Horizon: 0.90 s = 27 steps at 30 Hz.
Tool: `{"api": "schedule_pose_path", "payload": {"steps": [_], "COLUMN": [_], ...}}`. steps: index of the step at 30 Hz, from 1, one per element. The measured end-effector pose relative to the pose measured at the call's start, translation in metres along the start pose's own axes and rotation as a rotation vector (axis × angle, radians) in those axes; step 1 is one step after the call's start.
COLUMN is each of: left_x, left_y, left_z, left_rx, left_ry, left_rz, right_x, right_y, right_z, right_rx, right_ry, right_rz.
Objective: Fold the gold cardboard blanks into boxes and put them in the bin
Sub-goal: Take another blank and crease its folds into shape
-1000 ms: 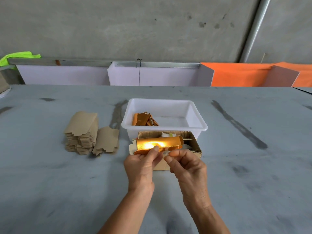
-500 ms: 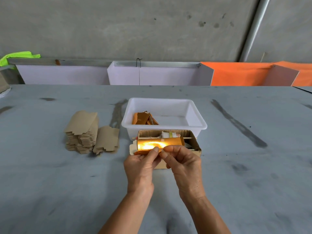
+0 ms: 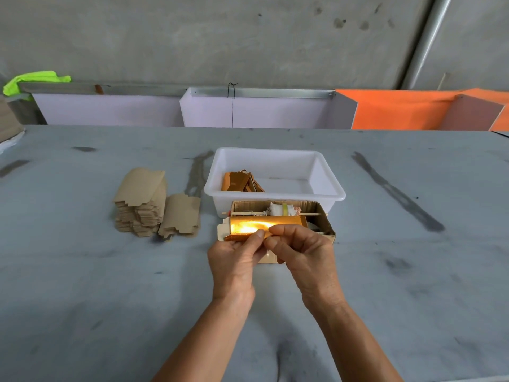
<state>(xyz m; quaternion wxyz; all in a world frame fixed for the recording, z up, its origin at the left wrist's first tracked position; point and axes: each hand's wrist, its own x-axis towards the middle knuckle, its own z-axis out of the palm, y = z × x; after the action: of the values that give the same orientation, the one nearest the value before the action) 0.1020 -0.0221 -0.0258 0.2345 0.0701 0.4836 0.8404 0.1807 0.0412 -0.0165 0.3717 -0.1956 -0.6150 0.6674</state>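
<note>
- Your left hand grips the gold cardboard blank from below, thumb laid along its near edge, the other fingers curled underneath and out of sight.
- Your right hand pinches the same near edge, fingertips bent over the top of the gold face and touching your left thumb.
- A second ago your right fingers stood a little apart from the left thumb, lower and to the right; now they have closed in and ridden up onto the blank (the two hands meet at its middle).
- The blank itself has barely shifted: it stays just beyond your fingertips, curved into a tube shape, its pale end flap sticking out to the left of your left thumb.
- Directly past the blank, touching or nearly so, sits an open brown cardboard box with a stick and wrapped spool across it.
- Beyond that box is the white bin, holding a few gold pieces at its left end.
- Well left of your left hand lies the stack of blanks, brown side up, with another blank leaning beside it.
- All of it rests on the grey table, unchanged from before.
</note>
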Motion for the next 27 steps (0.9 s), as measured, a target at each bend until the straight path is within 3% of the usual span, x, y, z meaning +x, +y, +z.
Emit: {"api": "schedule_pose_path", "payload": {"steps": [27], "left_x": [-0.0042], "left_y": [0.0014], "left_z": [0.0015], "left_rx": [0.024], "left_ry": [0.014], "left_rz": [-0.024], "right_x": [0.0067], "right_y": [-0.0079], "right_z": [0.0004], "right_rx": [-0.278], "right_ry": [-0.001], "right_rz": [0.122]}}
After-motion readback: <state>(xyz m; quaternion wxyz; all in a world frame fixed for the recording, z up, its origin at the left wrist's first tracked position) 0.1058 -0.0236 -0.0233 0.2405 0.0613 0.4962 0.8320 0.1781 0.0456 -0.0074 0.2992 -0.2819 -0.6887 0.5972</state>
